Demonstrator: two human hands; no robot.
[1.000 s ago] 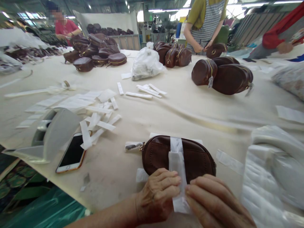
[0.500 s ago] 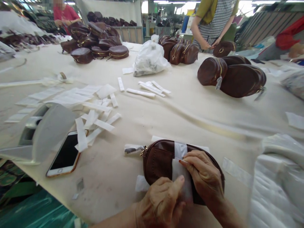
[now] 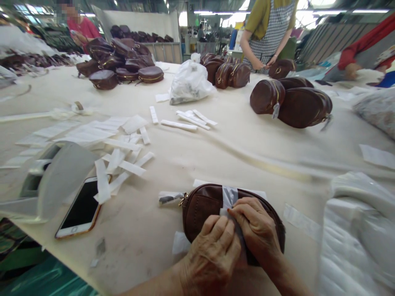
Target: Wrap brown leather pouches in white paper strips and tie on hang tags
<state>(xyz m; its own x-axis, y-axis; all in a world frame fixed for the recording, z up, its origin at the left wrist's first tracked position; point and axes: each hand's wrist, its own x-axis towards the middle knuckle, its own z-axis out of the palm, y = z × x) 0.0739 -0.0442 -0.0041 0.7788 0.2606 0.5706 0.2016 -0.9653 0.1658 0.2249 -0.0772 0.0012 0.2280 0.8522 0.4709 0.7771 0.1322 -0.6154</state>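
One dark brown, oval, leather-look bag (image 3: 202,201) lies on the cream-coloured table (image 3: 145,230), under both hands. The right hand (image 3: 257,226) has thumb and fingertips closed on one white, translucent strip (image 3: 224,211) at the bag's middle. The left hand (image 3: 212,255) rests with curled fingers over the strip; its grip cannot be determined. At left: one white-framed, black-screened smartphone (image 3: 78,207). Beyond, at right: three dark brown, rounded bags (image 3: 305,106), grouped.
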